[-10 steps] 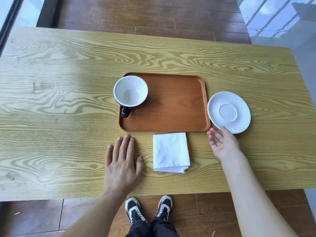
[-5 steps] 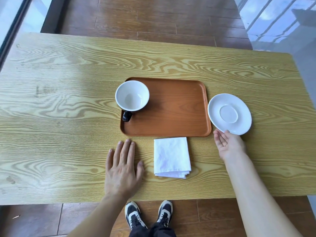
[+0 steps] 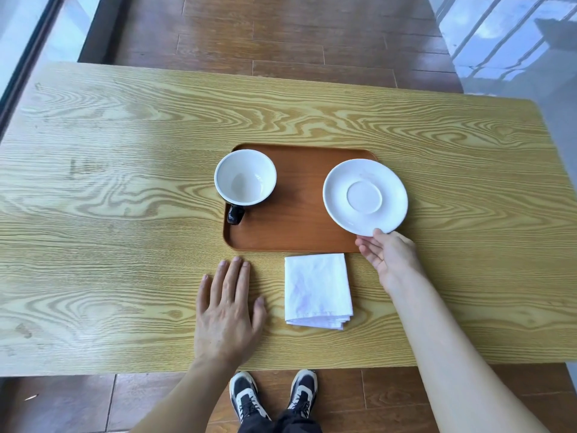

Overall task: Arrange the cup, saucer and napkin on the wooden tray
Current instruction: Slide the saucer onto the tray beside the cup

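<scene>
The saucer [image 3: 365, 196] is now hanging over the tray's [image 3: 296, 232] right edge, right hand [image 3: 388, 260] fingers [image 3: 379, 234] pinching its rim. Cup [image 3: 245, 177] is sitting left; napkin [image 3: 318, 290] is lying below. Left hand [image 3: 226, 310] is resting flat on the surface [image 3: 109, 214].

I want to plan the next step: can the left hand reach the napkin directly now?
Probably yes. The left hand lies flat and empty on the table, just beside the napkin, with bare tabletop between them. The right hand is busy holding the saucer.
</scene>
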